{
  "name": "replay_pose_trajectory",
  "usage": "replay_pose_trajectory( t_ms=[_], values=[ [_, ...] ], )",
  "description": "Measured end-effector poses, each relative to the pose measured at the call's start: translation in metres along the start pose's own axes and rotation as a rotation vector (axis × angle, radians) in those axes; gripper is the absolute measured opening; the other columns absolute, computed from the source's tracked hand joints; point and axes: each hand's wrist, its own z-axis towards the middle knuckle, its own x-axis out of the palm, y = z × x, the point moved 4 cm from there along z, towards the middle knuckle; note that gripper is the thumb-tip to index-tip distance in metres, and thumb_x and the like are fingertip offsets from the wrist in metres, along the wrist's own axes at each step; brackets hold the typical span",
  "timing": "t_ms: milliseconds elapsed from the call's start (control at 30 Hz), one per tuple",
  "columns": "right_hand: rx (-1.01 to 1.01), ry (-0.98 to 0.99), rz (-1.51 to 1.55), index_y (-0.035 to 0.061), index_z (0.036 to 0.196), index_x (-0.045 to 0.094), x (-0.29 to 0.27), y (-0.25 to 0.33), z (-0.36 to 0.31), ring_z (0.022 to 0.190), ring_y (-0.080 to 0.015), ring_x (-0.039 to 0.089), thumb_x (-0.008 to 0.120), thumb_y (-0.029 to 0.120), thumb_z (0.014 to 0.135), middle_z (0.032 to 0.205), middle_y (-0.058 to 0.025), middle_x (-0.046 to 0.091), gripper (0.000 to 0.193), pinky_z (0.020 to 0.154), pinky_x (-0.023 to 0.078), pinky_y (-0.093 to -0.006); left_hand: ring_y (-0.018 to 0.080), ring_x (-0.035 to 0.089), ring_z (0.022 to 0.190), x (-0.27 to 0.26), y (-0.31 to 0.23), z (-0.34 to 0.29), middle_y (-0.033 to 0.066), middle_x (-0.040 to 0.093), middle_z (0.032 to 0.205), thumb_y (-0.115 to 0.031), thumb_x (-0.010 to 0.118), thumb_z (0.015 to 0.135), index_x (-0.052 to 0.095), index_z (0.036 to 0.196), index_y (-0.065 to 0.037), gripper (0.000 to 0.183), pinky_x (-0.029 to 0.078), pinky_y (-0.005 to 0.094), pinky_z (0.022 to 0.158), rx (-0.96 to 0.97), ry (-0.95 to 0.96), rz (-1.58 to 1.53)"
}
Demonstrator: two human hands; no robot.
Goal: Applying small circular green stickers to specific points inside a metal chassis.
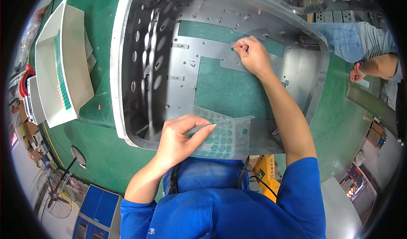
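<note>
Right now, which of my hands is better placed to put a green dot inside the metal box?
Probably the right hand: it pinches a small green dot over the metal box. The left hand, farther back, holds the clear sheet of dots.

Bright light glints off the metal housing (pixel 174 98), while fisheye distortion curves everything toward blackened corners.

A dark handwritten marking (pixel 192 63) stands on the inner panel of a metal casing (pixel 182 95). Printed characters (pixel 271 169) line a yellow machine (pixel 262 164); a small white emblem (pixel 151 231) marks a blue shirt (pixel 182 213).
</note>
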Motion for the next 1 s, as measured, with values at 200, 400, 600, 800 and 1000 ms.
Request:
replay_pose_trajectory(
  t_ms=[200, 400, 600, 800, 1000],
  values=[
    [0.004, -0.007, -0.013, 0.0142, 0.077, 0.064, 0.001, -0.001, 0.002, 0.080, -0.0203, 0.055, 0.060, 0.016, 0.075, 0.082, -0.0015, 0.055, 0.004, 0.070, 0.043, -0.0353, 0.0183, 0.063, 0.065, 0.000, 0.000, 0.001, 0.0105, 0.064, 0.072, -0.006, 0.069, 0.073, 0.064, 0.077, 0.000, 0.009, 0.048, 0.0261, 0.059, -0.020, 0.013, 0.017],
    [-0.004, -0.031, -0.034, 0.0151, 0.076, 0.064, 0.001, 0.000, 0.001, 0.079, -0.0212, 0.056, 0.060, 0.016, 0.075, 0.081, -0.0014, 0.055, 0.004, 0.068, 0.044, -0.0362, 0.0178, 0.063, 0.066, 0.000, 0.000, 0.001, 0.0108, 0.064, 0.073, -0.006, 0.069, 0.073, 0.064, 0.077, 0.001, 0.009, 0.048, 0.0260, 0.060, -0.039, 0.009, 0.018],
    [-0.003, -0.052, 0.005, 0.0148, 0.075, 0.063, 0.000, 0.002, 0.000, 0.072, -0.0211, 0.056, 0.063, 0.017, 0.072, 0.077, -0.0013, 0.055, 0.004, 0.063, 0.044, -0.0355, 0.0177, 0.063, 0.065, 0.000, 0.000, 0.001, 0.0112, 0.065, 0.073, -0.006, 0.068, 0.073, 0.064, 0.077, 0.001, 0.009, 0.048, 0.0258, 0.060, -0.065, 0.001, 0.022],
    [0.107, -0.007, 0.106, 0.0135, 0.079, 0.061, -0.002, -0.006, 0.006, 0.067, -0.0184, 0.055, 0.065, 0.014, 0.071, 0.074, -0.0018, 0.057, 0.008, 0.060, 0.044, -0.0326, 0.0069, 0.054, 0.056, 0.001, 0.002, -0.001, 0.0035, 0.060, 0.062, -0.007, 0.069, 0.074, 0.065, 0.075, 0.001, 0.009, 0.041, 0.0206, 0.051, -0.002, -0.069, -0.006],
    [-0.126, 0.155, 0.506, 0.0060, 0.088, 0.062, -0.022, 0.034, -0.022, 0.071, -0.0086, 0.053, 0.067, 0.010, 0.073, 0.082, -0.0003, 0.060, 0.017, 0.064, 0.043, -0.0247, 0.0046, 0.052, 0.054, -0.002, 0.004, 0.001, 0.0024, 0.061, 0.063, -0.008, 0.069, 0.075, 0.065, 0.077, 0.000, 0.009, 0.040, 0.0187, 0.049, -0.018, -0.101, -0.034]
  ],
)
